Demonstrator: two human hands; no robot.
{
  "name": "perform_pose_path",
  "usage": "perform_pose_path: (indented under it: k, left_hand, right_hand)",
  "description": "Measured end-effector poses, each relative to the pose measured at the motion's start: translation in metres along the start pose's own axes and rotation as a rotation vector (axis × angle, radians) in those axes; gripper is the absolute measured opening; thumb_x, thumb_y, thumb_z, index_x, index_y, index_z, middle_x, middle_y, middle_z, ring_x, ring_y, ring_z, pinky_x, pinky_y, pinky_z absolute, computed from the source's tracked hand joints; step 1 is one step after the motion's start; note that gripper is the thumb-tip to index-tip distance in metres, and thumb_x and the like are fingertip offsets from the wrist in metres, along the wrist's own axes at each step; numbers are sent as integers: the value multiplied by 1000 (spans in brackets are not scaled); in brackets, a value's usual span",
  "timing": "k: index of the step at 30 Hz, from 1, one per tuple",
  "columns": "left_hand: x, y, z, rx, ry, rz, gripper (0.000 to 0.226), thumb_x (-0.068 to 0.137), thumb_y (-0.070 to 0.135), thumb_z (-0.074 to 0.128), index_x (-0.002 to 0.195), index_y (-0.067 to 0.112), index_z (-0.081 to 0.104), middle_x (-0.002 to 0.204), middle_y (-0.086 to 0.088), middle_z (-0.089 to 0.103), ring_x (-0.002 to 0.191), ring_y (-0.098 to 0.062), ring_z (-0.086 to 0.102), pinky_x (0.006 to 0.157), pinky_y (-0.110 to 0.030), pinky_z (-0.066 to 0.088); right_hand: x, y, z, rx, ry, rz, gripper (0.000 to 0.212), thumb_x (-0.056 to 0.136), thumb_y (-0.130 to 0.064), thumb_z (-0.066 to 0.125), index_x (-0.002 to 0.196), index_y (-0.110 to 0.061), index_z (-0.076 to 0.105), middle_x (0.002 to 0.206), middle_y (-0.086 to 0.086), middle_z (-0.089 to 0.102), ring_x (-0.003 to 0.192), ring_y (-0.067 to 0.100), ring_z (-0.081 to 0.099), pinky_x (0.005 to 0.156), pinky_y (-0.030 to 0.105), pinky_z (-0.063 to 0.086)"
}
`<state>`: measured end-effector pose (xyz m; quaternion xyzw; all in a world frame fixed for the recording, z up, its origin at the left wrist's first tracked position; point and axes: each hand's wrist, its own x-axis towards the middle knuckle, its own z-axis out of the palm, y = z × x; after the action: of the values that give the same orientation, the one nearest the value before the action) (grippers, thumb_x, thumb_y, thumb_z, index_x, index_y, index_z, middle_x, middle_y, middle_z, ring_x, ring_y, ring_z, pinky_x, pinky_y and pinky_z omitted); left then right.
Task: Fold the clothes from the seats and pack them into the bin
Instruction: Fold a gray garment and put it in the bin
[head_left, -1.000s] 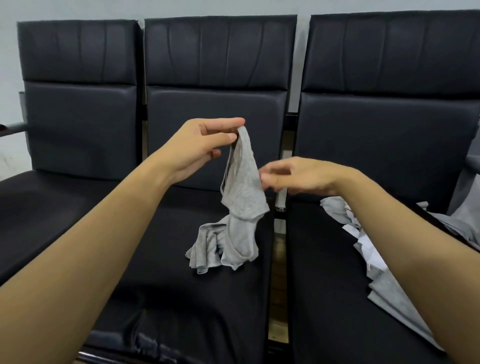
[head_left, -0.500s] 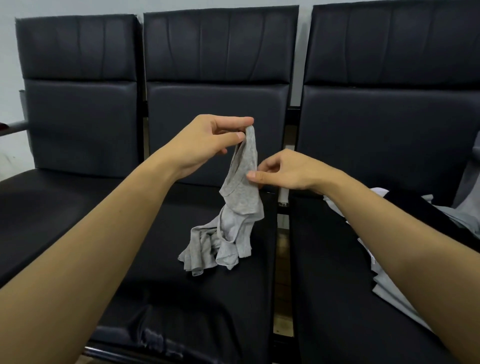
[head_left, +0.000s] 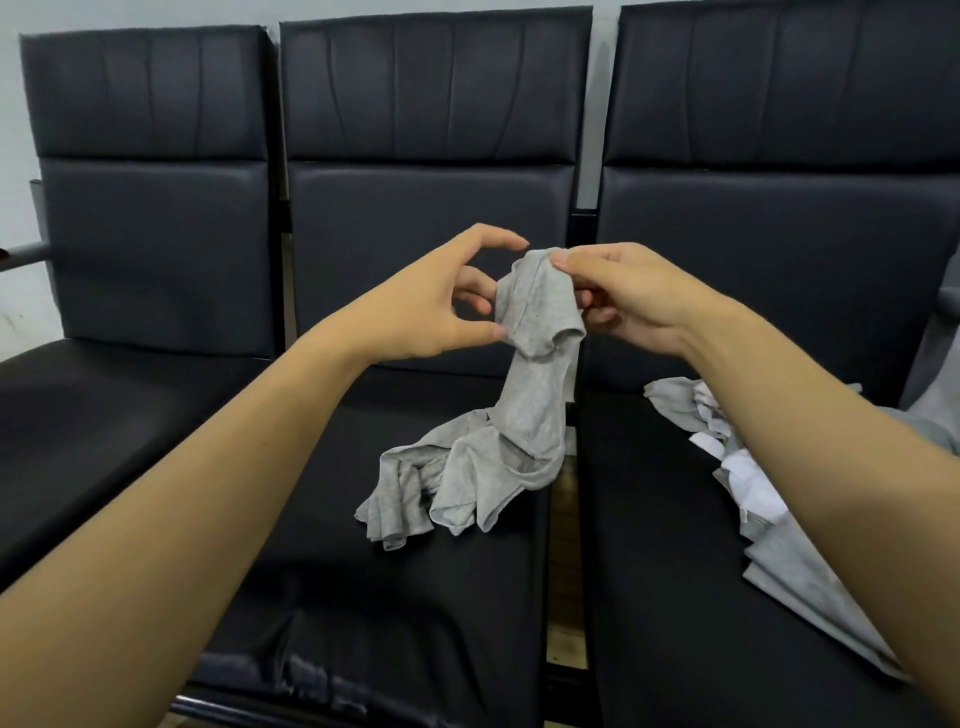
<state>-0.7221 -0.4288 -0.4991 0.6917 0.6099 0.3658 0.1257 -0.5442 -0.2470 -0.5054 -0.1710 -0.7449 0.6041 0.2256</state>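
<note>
A small grey garment (head_left: 530, 405) hangs from both my hands above the middle seat (head_left: 363, 571); its lower part lies crumpled on the cushion. My right hand (head_left: 628, 296) pinches the garment's top edge. My left hand (head_left: 436, 301) touches its left edge with thumb and fingertips, index finger raised. A pile of grey and white clothes (head_left: 748, 478) lies on the right seat (head_left: 675, 597), partly hidden by my right forearm. No bin is in view.
Three black padded seats stand in a row against a pale wall. The left seat (head_left: 104, 415) holds nothing. A narrow gap (head_left: 563, 571) between the middle and right seats shows wooden floor. A metal armrest (head_left: 21, 254) sticks out at the far left.
My right hand has risen and taken the garment's top edge. My left hand has loosened its pinch and shifted down to the left edge. The cloth has bunched between my hands.
</note>
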Motion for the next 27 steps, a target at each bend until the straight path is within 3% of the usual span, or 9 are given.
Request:
perform_pose_path:
  k: [4,8,11,15,17,22,24,27]
  left_hand:
    - [2,4,0,47,-40,-5,49,89,19,83,128,33,55,98,-6,76,90,-16,69,73,-9,47]
    - [4,0,4,90,-27,-34,35,87,25,85,114,30,64,92,1,78,83,-10,70,75,-13,47]
    - [4,0,4,38,103,1,18,91,21,82,109,23,79,97,4,80,92,-9,74,87,-21,56]
    - [5,1,-4,-49,282,-38,16,95,26,78,109,20,82,99,12,81,99,-1,74,90,-13,52]
    - [4,-3,-7,-19,312,-70,14,97,29,75,107,23,82,98,15,80,99,2,73,93,-15,52]
    - [4,-12,-10,17,387,-130,9,97,34,74,100,30,82,88,10,80,91,-5,75,97,-34,58]
    - [4,-11,-12,63,403,-133,8,95,36,75,99,33,82,90,15,79,92,0,73,93,-30,58]
    - [6,-7,-14,128,440,-121,9,95,38,75,98,34,82,89,16,77,88,1,70,81,-15,53]
  right_hand:
    - [0,2,-1,58,34,17,26,104,-26,60,118,-12,77,70,-10,61,61,5,43,49,16,30]
    - [0,2,-1,83,56,28,30,105,-26,60,123,-7,74,70,-8,58,61,4,43,48,16,28]
    - [-3,1,1,0,38,27,27,106,-29,58,116,-12,76,79,-5,66,67,6,48,50,17,34]
    - [-17,-2,9,-333,-150,66,34,110,-41,47,138,-36,65,116,-6,77,90,13,66,78,30,44]
    - [-20,-1,16,-466,-222,72,38,108,-47,48,143,-41,59,122,-11,75,97,13,71,84,34,46]
    - [-22,1,38,-751,-294,94,55,99,-58,58,147,-30,54,118,-14,74,97,5,75,94,30,54]
    - [-22,2,50,-788,-331,111,52,97,-59,60,138,-28,60,113,-12,75,97,4,74,95,29,54]
    - [-16,11,64,-878,-287,79,32,98,-58,62,113,-30,69,96,-9,78,84,2,74,76,21,51]
